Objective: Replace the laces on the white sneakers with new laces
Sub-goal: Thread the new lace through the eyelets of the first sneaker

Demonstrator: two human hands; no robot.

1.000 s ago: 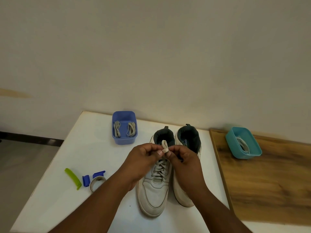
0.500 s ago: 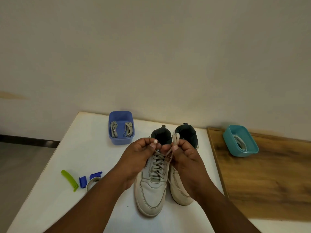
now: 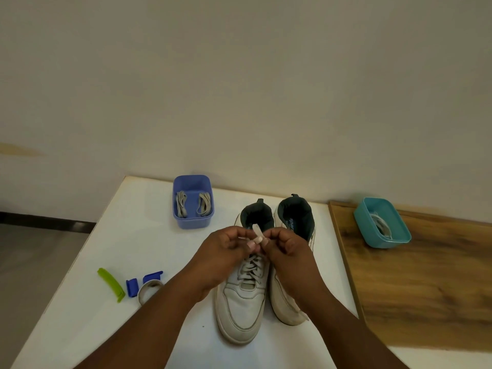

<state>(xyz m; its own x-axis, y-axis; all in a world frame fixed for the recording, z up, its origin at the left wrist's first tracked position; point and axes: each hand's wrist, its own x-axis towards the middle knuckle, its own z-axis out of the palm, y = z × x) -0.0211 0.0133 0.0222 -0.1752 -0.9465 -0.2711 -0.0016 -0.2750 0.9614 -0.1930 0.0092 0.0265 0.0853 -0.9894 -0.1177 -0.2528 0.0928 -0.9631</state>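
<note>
Two white sneakers stand side by side on the white table [image 3: 106, 262], toes toward me. The left sneaker [image 3: 242, 310] is laced with a pale lace [image 3: 257, 231]. My left hand [image 3: 226, 249] and my right hand [image 3: 286, 245] meet above its tongue, and both pinch the lace's upper part between fingertips, one end sticking up between them. The right sneaker [image 3: 294, 219] is partly hidden by my right forearm. A blue tub [image 3: 193, 202] at the back holds two bundled grey laces. A teal tub [image 3: 382, 222] on the right holds another lace.
A green clip [image 3: 111, 284], two small blue pieces [image 3: 132, 287] and a roll of tape [image 3: 147, 290] lie at the left of the table. A wooden board [image 3: 426, 283] covers the right side. A plain wall rises behind. The table's left edge drops to the floor.
My hands drew slightly apart with the lace half a second ago, then came back together at the top of the left sneaker. The lace end again sticks up between them.
</note>
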